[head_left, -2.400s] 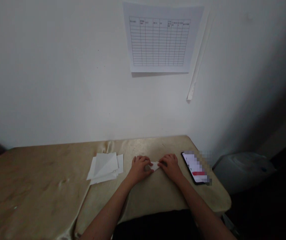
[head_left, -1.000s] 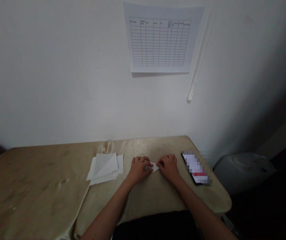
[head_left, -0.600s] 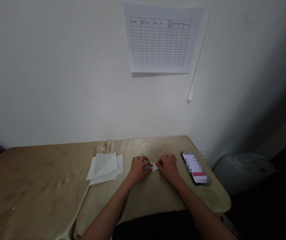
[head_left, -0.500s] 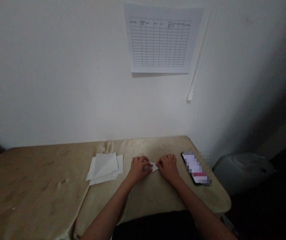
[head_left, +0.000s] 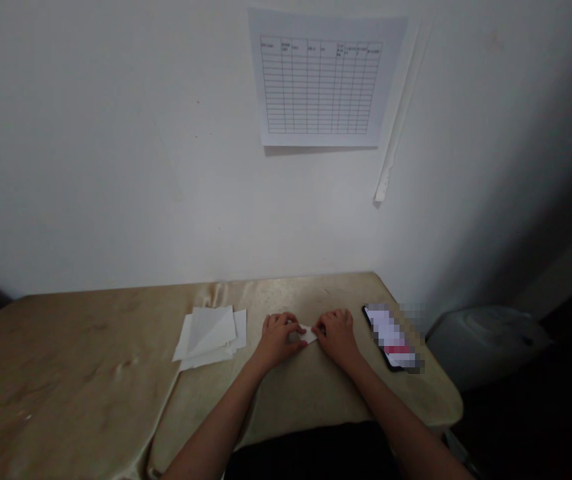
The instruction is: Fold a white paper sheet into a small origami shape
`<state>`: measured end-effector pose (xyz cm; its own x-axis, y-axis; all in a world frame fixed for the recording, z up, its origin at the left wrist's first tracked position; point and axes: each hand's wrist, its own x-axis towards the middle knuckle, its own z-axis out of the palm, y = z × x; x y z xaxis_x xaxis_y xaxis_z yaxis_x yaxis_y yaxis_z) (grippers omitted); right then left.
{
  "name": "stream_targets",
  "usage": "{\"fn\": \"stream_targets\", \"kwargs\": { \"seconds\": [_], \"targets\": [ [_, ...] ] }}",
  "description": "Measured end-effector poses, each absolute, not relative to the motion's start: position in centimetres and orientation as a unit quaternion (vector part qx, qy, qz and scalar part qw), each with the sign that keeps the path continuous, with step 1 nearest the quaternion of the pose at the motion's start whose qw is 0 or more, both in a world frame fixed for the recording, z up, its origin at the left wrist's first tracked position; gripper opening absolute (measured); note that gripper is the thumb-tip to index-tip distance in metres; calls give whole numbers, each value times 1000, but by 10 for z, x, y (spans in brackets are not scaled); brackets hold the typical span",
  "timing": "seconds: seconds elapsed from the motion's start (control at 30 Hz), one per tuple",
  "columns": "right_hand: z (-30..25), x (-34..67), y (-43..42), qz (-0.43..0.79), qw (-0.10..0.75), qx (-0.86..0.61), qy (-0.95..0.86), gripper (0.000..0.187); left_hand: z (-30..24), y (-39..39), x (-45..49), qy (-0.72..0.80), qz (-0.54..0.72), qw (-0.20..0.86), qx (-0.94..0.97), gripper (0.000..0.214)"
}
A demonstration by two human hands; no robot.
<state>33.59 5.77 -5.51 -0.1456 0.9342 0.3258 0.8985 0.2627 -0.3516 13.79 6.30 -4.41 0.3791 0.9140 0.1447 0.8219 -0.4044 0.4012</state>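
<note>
A small folded white paper [head_left: 309, 333] lies on the tan cloth-covered table [head_left: 91, 360] between my two hands. My left hand [head_left: 277, 337] has its fingers curled and pressed on the paper's left end. My right hand [head_left: 335, 333] pinches the paper's right end with bent fingers. Most of the paper is hidden under my fingers. A stack of white paper sheets [head_left: 211, 335] lies just left of my left hand.
A phone [head_left: 390, 336] with a lit screen lies right of my right hand near the table's right edge. A printed grid sheet [head_left: 319, 81] hangs on the white wall. A white bin [head_left: 486, 341] stands beyond the table's right side.
My right hand has crept slightly left towards my left hand, so less of the paper shows between them. The stack and phone have not moved.
</note>
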Motion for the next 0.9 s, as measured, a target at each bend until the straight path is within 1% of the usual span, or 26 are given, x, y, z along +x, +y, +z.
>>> {"fn": "stream_targets", "kwargs": {
  "seconds": [0.23,0.43,0.67,0.8,0.9],
  "targets": [
    [-56,335,58,27,242,-609,-755,10,-44,63,138,533,171,133,818,29],
    [-57,335,58,41,250,-607,-753,9,-46,63,139,540,169,130,814,31],
    [-57,336,57,44,258,-604,-753,8,-52,67,133,516,182,116,829,19],
    [-57,336,57,39,255,-604,-754,9,-52,67,133,518,184,117,827,18],
    [-58,336,58,35,251,-605,-755,9,-50,66,134,523,182,123,823,21]
  ]
}}
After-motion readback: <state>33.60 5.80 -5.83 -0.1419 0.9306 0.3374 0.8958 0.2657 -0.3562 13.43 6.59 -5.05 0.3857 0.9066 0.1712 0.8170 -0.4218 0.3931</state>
